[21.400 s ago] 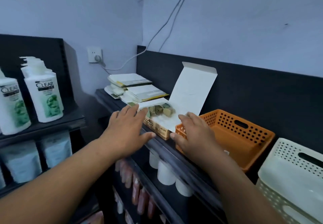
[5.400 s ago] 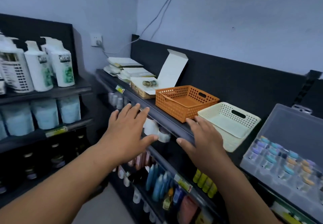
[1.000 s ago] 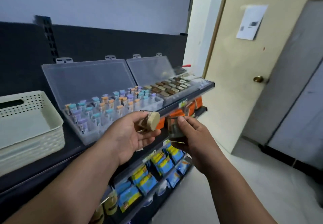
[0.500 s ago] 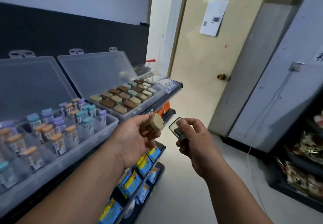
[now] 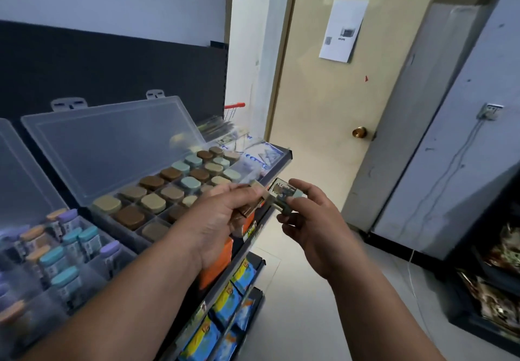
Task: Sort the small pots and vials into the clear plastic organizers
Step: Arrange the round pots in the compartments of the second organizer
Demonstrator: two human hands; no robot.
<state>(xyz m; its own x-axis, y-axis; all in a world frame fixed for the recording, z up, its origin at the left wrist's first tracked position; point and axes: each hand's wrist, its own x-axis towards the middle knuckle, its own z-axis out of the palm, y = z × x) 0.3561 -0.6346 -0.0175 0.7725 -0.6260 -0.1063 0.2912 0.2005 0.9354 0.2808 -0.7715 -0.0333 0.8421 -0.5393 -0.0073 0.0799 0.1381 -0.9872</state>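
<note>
My left hand [image 5: 225, 217] grips a small tan-capped pot [image 5: 254, 206] just past the front right corner of an open clear organizer [image 5: 112, 146]. That organizer holds several pots [image 5: 153, 201] with brown, tan and pale green lids. My right hand [image 5: 306, 214] pinches a small clear pot [image 5: 284, 196] with a dark label, held close beside the left hand's pot. A second open organizer [image 5: 92, 262] at the left holds several vials [image 5: 70, 244] with teal, purple and orange caps.
Both organizers sit on a dark shelf [image 5: 277, 161] with plastic bags at its far end. Lower shelves carry blue and yellow packets [image 5: 225, 307] and an orange box [image 5: 218, 262]. A beige door [image 5: 323, 101] stands ahead; a dark rack [image 5: 495, 276] is at the right.
The view has swung further right and down along the shelf. My two hands have come closer together, each still holding its pot, now over the pot organizer's front corner.
</note>
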